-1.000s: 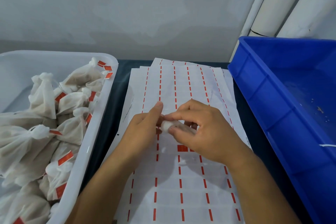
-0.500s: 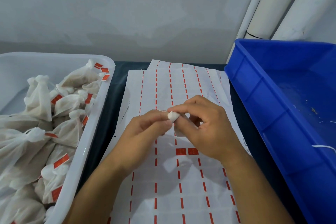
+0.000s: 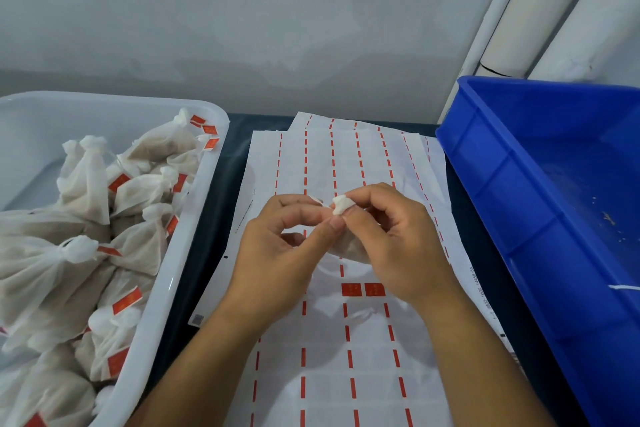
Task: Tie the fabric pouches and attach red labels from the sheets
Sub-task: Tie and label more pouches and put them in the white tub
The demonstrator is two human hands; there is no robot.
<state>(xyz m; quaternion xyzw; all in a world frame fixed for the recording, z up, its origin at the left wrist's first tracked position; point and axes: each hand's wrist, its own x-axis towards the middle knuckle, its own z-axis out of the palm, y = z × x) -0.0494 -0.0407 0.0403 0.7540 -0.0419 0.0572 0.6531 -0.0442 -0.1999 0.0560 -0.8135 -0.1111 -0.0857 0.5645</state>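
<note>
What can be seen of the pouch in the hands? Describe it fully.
The pouch is small, of thin white fabric that looks like gauze, with a greyish fill showing through. Its neck is gathered into a white tuft at the top. The right hand cups its body and pinches the neck; the left hand pinches a thin white strand beside the tuft. It is held above the label sheets; most of its body is hidden by fingers.

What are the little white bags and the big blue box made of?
The pouches look like thin, matte, non-woven fabric: slightly see-through, soft wrinkles, gathered necks. It could be paper-like cloth; hard to say. The blue bin looks like hard moulded plastic, smooth with a faint shine and ribbed walls.
</note>
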